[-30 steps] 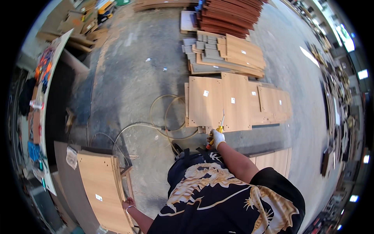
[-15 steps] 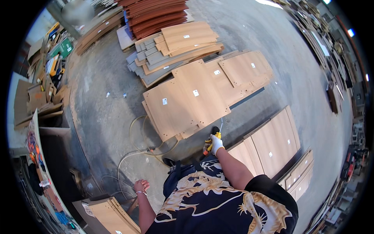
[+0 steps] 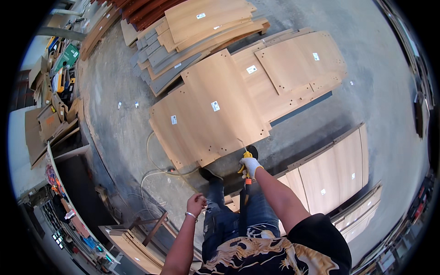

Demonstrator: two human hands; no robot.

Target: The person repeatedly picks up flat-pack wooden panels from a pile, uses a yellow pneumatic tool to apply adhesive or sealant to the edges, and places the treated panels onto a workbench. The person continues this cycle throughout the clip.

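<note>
My right hand (image 3: 250, 166), in a white glove, is wrapped round a yellow air blow gun (image 3: 241, 168). The gun's thin nozzle points away from me over the near edge of a wood-grain panel (image 3: 220, 133). An orange fitting (image 3: 248, 181) sits at the gun's lower end, and a dark hose hangs from it along my leg. My bare left hand (image 3: 196, 204), a bracelet on its wrist, hovers beside my left thigh. Its fingers are loosely bent and a little apart, with nothing in them. The panels bear white labels and small drilled holes.
Stacked boards (image 3: 206, 27) stand beyond the panels, with reddish-brown boards (image 3: 149, 13) behind. More panels (image 3: 330, 165) lie to my right. A pale hose (image 3: 143, 181) loops on the floor at left. A wooden frame (image 3: 156, 229) and upright boards (image 3: 133, 247) stand near left.
I have moved toward the panels, and my legs now show. The blow gun's nozzle has come over the panel's near edge. My left hand has shifted right and up, near my thigh.
</note>
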